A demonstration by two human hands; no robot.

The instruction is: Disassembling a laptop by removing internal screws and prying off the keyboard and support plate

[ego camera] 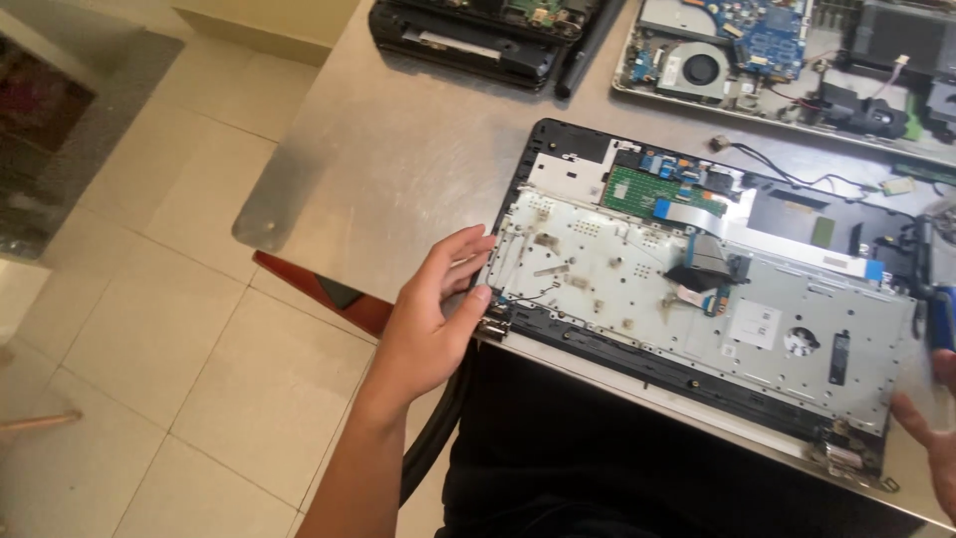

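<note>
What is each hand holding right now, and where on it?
The left hand grips the opened black laptop base with silver metal plate at its left edge near the hinge. The right hand touches its right edge; grip unclear.

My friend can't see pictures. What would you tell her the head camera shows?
A person's left hand grips the left edge of an opened black laptop base with a silver metal plate, lying on a grey metal table. Their right hand touches its right end, and more dismantled laptops sit behind.
</note>
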